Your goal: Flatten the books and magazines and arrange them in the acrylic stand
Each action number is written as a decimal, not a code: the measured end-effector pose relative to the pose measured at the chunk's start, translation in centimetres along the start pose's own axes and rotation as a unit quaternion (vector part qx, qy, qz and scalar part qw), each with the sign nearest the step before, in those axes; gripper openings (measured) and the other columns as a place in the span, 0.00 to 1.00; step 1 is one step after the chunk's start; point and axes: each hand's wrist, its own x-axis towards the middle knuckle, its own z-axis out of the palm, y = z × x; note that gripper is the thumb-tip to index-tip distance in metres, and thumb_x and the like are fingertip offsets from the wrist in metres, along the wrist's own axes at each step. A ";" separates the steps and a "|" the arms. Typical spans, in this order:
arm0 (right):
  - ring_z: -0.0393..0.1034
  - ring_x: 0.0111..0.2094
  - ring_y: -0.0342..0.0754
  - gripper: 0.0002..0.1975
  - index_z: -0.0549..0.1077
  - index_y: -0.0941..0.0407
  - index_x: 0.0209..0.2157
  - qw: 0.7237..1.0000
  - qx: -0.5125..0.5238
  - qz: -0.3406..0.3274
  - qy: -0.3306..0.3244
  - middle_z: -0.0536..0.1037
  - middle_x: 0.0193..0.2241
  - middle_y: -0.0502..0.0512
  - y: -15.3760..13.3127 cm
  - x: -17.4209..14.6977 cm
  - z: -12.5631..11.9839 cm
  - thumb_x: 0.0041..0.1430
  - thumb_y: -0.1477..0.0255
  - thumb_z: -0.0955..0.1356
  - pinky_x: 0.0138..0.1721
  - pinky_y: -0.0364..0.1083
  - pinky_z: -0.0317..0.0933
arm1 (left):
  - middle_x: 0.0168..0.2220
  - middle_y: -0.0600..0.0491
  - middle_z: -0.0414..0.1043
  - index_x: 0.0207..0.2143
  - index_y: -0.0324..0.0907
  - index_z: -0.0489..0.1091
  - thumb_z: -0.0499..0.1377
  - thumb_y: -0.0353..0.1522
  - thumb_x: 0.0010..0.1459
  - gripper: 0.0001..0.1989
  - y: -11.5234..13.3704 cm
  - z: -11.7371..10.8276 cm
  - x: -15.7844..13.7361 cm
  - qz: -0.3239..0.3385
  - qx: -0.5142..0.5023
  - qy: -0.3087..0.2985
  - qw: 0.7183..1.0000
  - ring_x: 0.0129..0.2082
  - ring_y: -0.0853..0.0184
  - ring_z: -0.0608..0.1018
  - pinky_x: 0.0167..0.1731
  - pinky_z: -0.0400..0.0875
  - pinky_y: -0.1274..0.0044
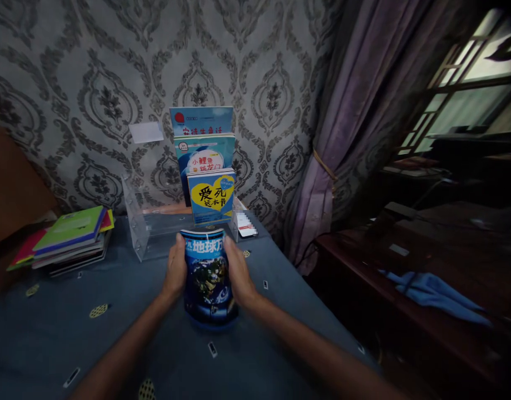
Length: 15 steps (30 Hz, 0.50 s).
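Observation:
Between my two hands is a dark blue book [209,278] with a picture of the Earth on its cover, held upright and bowed by the grip. My left hand [175,270] is closed on its left edge, thumb at the upper corner. On the opposite edge, my right hand [239,273] grips it the same way. Just beyond stands a clear acrylic book rack [134,222] in stepped tiers. Its right side bears a blue book with a yellow heart [211,199], a teal book [184,158] behind that, and a taller blue book [214,116] at the back.
A pile of books [72,236] lies left on the blue patterned cloth [126,339]. A white card [146,132] shows above the rack, and a pixelated item [246,223] lies right of it. Farther right are a purple curtain [322,166] and a dark red table [405,300] with blue cloth [434,297].

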 end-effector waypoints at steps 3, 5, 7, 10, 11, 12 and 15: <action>0.59 0.67 0.55 0.35 0.61 0.57 0.66 0.996 0.009 -0.086 0.019 0.67 0.65 0.61 -1.8 -0.3 -0.8 0.69 0.48 0.57 0.68 0.57 0.52 | 0.39 0.48 0.79 0.37 0.41 0.75 0.48 0.63 0.58 0.35 -0.6 -0.8 0.3 0.046 0.041 0.047 0.997 0.53 0.54 0.76 0.55 0.71 0.67; 0.56 0.68 0.54 0.33 0.58 0.56 0.68 0.991 -0.024 -0.129 0.001 0.64 0.67 0.60 -2.4 -1.2 -1.4 0.70 0.51 0.58 0.69 0.56 0.51 | 0.43 0.47 0.79 0.40 0.41 0.75 0.47 0.62 0.60 0.35 -1.3 -1.4 0.1 0.058 0.057 0.028 0.996 0.56 0.54 0.74 0.58 0.68 0.66; 0.55 0.69 0.53 0.30 0.56 0.55 0.68 0.988 -0.061 -0.142 -0.012 0.62 0.68 0.60 -2.5 -2.3 -2.1 0.71 0.55 0.58 0.69 0.56 0.51 | 0.46 0.47 0.78 0.42 0.41 0.75 0.47 0.60 0.62 0.34 -1.6 -2.2 -0.5 0.053 0.071 -0.003 0.996 0.56 0.54 0.74 0.61 0.65 0.65; 0.56 0.68 0.52 0.28 0.53 0.53 0.69 0.987 -0.107 -0.119 -0.026 0.61 0.68 0.59 -2.4 -3.6 -3.4 0.73 0.61 0.57 0.68 0.55 0.53 | 0.44 0.47 0.78 0.43 0.42 0.75 0.48 0.59 0.62 0.32 -1.2 -3.6 -1.5 0.038 0.107 -0.064 0.991 0.54 0.53 0.75 0.60 0.66 0.63; 0.56 0.68 0.52 0.27 0.52 0.53 0.69 0.986 -0.125 -0.110 -0.032 0.62 0.67 0.59 -2.5 -3.9 -3.9 0.73 0.62 0.56 0.68 0.55 0.53 | 0.41 0.48 0.78 0.42 0.42 0.75 0.50 0.58 0.61 0.30 -0.8 -4.1 -1.9 0.040 0.129 -0.096 0.986 0.52 0.53 0.75 0.58 0.68 0.64; 0.57 0.67 0.52 0.27 0.52 0.52 0.69 0.983 -0.147 -0.103 -0.039 0.62 0.67 0.59 -2.5 -4.1 -4.5 0.73 0.63 0.56 0.67 0.56 0.54 | 0.37 0.49 0.78 0.42 0.43 0.75 0.53 0.56 0.60 0.28 -0.4 -4.7 -2.2 0.045 0.158 -0.132 0.978 0.49 0.53 0.77 0.54 0.70 0.65; 0.62 0.64 0.55 0.25 0.55 0.51 0.67 0.966 -0.224 -0.113 -0.061 0.68 0.63 0.60 -2.7 -4.3 -6.2 0.72 0.66 0.57 0.64 0.59 0.58 | 0.26 0.53 0.72 0.37 0.45 0.74 0.60 0.51 0.55 0.20 0.3 -6.1 -3.0 0.054 0.245 -0.219 0.943 0.35 0.57 0.77 0.39 0.75 0.69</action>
